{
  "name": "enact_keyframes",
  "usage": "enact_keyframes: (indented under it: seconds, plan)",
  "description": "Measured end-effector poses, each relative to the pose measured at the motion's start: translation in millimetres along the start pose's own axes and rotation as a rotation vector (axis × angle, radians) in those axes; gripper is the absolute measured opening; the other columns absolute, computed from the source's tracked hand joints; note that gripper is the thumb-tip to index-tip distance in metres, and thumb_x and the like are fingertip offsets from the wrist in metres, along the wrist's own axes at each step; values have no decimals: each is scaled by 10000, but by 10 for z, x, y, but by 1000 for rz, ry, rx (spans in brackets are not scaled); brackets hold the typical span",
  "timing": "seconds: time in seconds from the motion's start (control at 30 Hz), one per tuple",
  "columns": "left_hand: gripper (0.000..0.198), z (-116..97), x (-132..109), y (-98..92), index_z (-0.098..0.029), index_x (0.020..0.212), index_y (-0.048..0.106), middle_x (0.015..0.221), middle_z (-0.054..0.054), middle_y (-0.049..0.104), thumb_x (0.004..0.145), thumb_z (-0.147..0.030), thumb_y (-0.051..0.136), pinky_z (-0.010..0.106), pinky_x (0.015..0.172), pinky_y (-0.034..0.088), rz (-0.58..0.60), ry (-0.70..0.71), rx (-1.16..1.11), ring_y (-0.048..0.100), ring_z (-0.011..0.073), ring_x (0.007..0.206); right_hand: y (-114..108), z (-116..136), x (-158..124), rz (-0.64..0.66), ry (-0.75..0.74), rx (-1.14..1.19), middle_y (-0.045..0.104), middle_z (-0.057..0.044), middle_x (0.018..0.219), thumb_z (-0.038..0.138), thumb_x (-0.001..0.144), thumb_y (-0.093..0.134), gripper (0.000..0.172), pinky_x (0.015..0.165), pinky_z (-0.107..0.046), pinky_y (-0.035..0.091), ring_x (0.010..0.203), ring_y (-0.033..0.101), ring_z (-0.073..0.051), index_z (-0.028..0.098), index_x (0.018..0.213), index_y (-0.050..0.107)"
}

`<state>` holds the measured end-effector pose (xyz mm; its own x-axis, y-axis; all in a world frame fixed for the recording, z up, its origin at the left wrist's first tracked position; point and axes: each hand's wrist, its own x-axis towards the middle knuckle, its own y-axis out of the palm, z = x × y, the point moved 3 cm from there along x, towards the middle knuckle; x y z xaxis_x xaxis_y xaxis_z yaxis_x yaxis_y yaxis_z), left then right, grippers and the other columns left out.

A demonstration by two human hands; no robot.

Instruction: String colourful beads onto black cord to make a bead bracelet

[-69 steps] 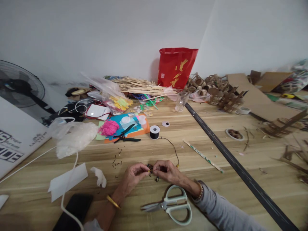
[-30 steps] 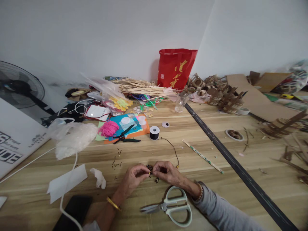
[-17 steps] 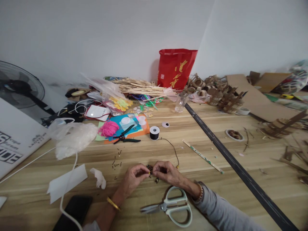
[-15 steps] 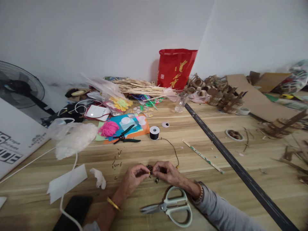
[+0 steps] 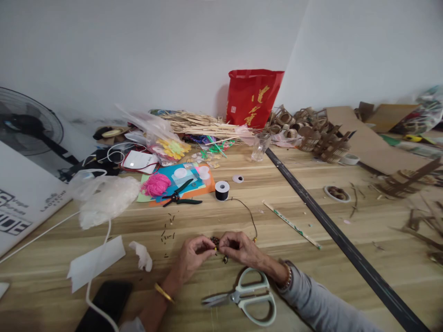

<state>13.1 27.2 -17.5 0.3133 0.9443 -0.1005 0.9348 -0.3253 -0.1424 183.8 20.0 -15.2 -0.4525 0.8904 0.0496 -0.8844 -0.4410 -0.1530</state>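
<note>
Head view: scissors point(image 5: 236, 296) lie flat nearest the person, blades pointing left, handles right, beside a phone point(image 5: 105, 304) partly cut off at the lower edge. Paper point(image 5: 81, 270) lies beyond the phone, with a cable point(image 5: 110, 228) crossing it; a tissue point(image 5: 142, 256) sits just to its right. The left hand point(image 5: 194, 256), beyond the scissors, is pinched on a yellow bead point(image 5: 215, 249) between thumb and index finger. The right hand point(image 5: 243, 250) faces it, thumb and index tips drawn together; whether they grip anything cannot be told. The yellow bead is located between the two hands, in front of a small pile of dark beads point(image 5: 215, 240). A cord point(image 5: 249, 211) runs from an upright spool point(image 5: 222, 191) toward the right hand. Farther out, pliers point(image 5: 177, 198) rest partly on colored sheets point(image 5: 198, 182), next to pink yarn point(image 5: 156, 185). A dish point(image 5: 327, 190) of brown pieces lies to the right, past a black strip point(image 5: 313, 208). A glass point(image 5: 259, 150) stands behind the spool; sticks point(image 5: 194, 122) and a red bag point(image 5: 254, 97) are positioned at the rear, near the wall point(image 5: 166, 55).
</note>
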Motion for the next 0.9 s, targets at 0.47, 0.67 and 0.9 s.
enact_keyframes:
  seconds: [0.47,0.67,0.9]
  plan:
    - [81,-42,10,-10,-139,648,678,661,33,661,675,-214,687,248,641,470,41,78,37,603,161,651,4,59,-6,-2,10,42,501,20,617,422,786,658,299,503,-200,320,550,414,-86,124,796,631]
    - [82,-66,13,-1,-143,656,692,666,34,650,701,-201,655,250,639,455,58,181,126,593,163,656,8,93,-8,3,-62,24,558,-14,728,394,796,656,265,521,-213,361,593,469,-97,132,835,651]
    - [126,-101,-4,-22,-140,680,668,679,37,642,742,-246,637,252,639,454,44,170,132,586,165,661,-20,125,-13,35,-178,-77,546,-21,721,400,827,626,282,528,-217,363,614,472,-111,142,715,612]
